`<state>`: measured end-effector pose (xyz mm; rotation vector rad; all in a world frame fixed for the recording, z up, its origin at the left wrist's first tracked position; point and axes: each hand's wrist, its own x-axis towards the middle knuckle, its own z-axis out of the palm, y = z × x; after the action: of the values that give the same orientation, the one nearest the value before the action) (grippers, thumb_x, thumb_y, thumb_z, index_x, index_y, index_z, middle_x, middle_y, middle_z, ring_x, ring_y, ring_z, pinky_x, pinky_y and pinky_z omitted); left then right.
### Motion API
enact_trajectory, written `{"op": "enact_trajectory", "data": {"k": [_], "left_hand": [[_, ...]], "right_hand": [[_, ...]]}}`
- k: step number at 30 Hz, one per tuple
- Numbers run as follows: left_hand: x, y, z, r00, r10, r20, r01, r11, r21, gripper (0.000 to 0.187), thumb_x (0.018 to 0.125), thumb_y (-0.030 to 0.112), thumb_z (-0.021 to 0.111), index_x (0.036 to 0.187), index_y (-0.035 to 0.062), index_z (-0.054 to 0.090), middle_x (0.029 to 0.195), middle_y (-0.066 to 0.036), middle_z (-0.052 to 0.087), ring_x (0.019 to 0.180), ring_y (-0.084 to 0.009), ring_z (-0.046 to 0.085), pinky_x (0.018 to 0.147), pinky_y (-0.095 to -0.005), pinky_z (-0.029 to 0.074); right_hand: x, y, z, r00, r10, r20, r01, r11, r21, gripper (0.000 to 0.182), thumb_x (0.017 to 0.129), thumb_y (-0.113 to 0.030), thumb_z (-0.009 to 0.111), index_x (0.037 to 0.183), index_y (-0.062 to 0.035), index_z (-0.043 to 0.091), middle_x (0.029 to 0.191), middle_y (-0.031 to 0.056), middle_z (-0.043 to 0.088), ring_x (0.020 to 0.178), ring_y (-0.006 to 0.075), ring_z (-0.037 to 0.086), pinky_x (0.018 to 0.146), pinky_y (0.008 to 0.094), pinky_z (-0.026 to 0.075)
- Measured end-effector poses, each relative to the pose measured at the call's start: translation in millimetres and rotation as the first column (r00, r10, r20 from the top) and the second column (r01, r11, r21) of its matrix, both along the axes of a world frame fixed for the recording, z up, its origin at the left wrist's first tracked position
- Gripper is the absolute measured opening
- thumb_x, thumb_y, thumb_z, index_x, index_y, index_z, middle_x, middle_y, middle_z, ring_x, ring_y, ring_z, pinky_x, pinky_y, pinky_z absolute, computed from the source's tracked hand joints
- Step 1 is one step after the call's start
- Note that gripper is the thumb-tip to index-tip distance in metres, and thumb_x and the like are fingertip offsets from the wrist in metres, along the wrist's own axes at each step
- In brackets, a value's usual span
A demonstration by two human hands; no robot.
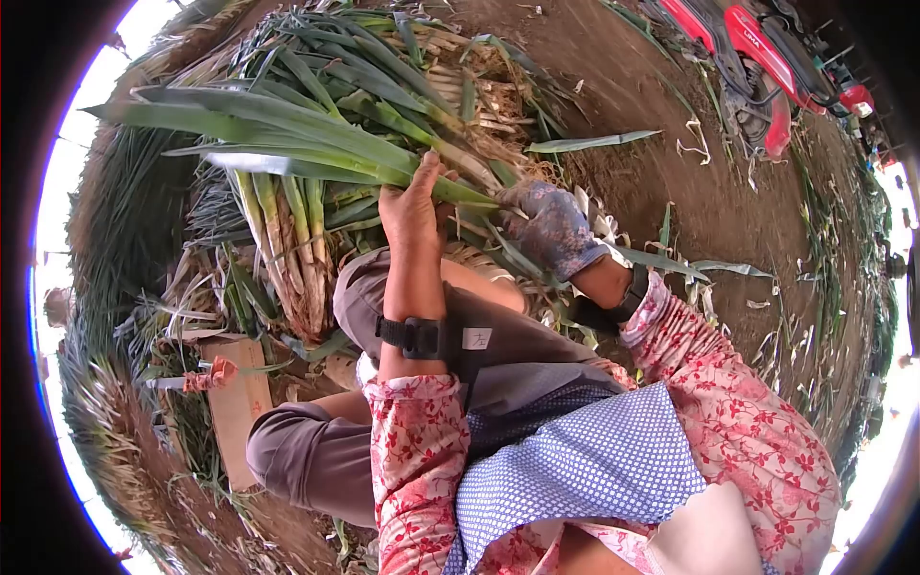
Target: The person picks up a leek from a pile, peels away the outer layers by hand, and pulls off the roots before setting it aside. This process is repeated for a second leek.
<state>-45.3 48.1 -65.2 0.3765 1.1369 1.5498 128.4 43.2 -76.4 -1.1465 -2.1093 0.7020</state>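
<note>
My bare left hand (410, 206) is closed around a leek (297, 144), whose long green leaves fan out to the left. My right hand (554, 225), in a flowered fabric glove, is closed at the leek's lower end; its fingertips are partly hidden. Just beyond my hands lies a large heap of leeks (369, 62), with pale stalks and roots turned right. Beside my left forearm, several leeks (292, 249) lie with their brown, rooty ends toward my knee.
A cardboard box (235, 407) stands left of my knee, near a tool with an orange-red wrapped handle (218, 374). A red vehicle (757, 48) is at the upper right. Loose leaves (594, 142) and peelings litter the soil. More leeks (125, 220) line the far left.
</note>
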Motion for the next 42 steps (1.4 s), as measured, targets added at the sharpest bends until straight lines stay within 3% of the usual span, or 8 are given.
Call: {"op": "enact_trajectory", "data": {"k": [11,12,15,24,31,35,38,42], "left_hand": [[-18,5,-17,0.965,0.261,0.026,-0.259,0.964,-0.065,0.022,0.078,0.009,0.063,0.096,0.0059,0.051,0.083,-0.006,0.059,0.071,-0.0176,0.063,0.050,-0.0294,0.050],[-19,3,-16,0.964,0.263,0.020,-0.261,0.963,-0.070,0.022,0.078,0.009,0.063,0.096,0.0059,0.051,0.083,-0.005,0.059,0.071,-0.0177,0.063,0.050,-0.0297,0.050],[-17,0,-8,0.944,0.330,0.018,-0.330,0.944,-0.010,0.023,0.079,0.010,0.062,0.093,-0.0002,0.048,0.083,-0.012,0.058,0.066,-0.0219,0.062,0.042,-0.0260,0.047],[-30,0,-5,0.872,0.465,0.153,-0.483,0.867,0.119,0.029,0.075,0.007,0.062,0.096,0.0031,0.043,0.080,-0.007,0.049,0.059,-0.0169,0.050,0.055,-0.0325,0.048],[-11,-5,1,0.855,0.490,0.170,-0.501,0.865,0.033,0.020,0.074,0.008,0.062,0.085,0.0028,0.047,0.070,-0.005,0.046,0.058,-0.0170,0.049,0.053,-0.0295,0.046],[-21,-5,6,0.807,0.584,0.082,-0.586,0.811,-0.012,0.018,0.076,0.010,0.061,0.084,0.0027,0.046,0.067,-0.005,0.046,0.055,-0.0169,0.048,0.052,-0.0283,0.046],[-47,-6,-7,0.810,0.568,0.145,-0.577,0.816,0.026,0.019,0.078,0.015,0.060,0.081,0.0041,0.045,0.065,-0.005,0.045,0.056,-0.0170,0.046,0.055,-0.0276,0.043],[-25,2,-5,0.801,0.561,0.209,-0.569,0.822,-0.027,0.019,0.075,0.008,0.061,0.078,0.0023,0.044,0.063,-0.005,0.044,0.054,-0.0170,0.046,0.049,-0.0301,0.043]], "right_hand": [[9,-25,-2,0.886,0.295,0.359,-0.441,0.778,0.448,0.010,0.071,-0.017,0.056,0.078,-0.0096,0.057,0.077,0.0082,0.058,0.087,0.0232,0.055,0.068,0.0371,0.043],[21,-29,0,0.794,0.302,0.527,-0.497,0.823,0.277,0.010,0.074,-0.020,0.055,0.075,-0.0101,0.056,0.070,0.0082,0.057,0.076,0.0241,0.058,0.072,0.0368,0.043],[59,-38,-6,0.781,0.291,0.552,-0.266,0.955,-0.127,0.012,0.079,-0.020,0.051,0.074,-0.0103,0.055,0.062,0.0074,0.057,0.061,0.0256,0.058,0.071,0.0376,0.044],[243,-51,-87,0.292,0.002,0.956,0.383,0.916,-0.118,0.025,0.078,-0.016,0.046,0.097,-0.0057,0.058,0.082,0.0142,0.065,0.074,0.0302,0.064,0.073,0.0436,0.046],[251,-45,-69,0.331,-0.018,0.944,0.669,0.710,-0.221,0.033,0.079,-0.018,0.048,0.108,-0.0059,0.058,0.104,0.0187,0.060,0.097,0.0314,0.058,0.086,0.0420,0.043],[349,-54,-147,0.275,-0.130,0.953,0.798,0.583,-0.151,0.035,0.077,-0.027,0.054,0.105,-0.0071,0.061,0.112,0.0150,0.057,0.102,0.0320,0.055,0.085,0.0417,0.044],[334,-73,-67,0.407,-0.119,0.905,0.831,0.461,-0.313,0.046,0.075,-0.039,0.055,0.105,-0.0037,0.058,0.102,0.0207,0.059,0.098,0.0348,0.056,0.084,0.0395,0.044],[318,-74,-81,0.617,-0.138,0.775,0.612,0.702,-0.363,0.077,0.068,-0.054,0.063,0.123,-0.0031,0.044,0.119,0.0241,0.049,0.113,0.0319,0.047,0.094,0.0359,0.037]]}}
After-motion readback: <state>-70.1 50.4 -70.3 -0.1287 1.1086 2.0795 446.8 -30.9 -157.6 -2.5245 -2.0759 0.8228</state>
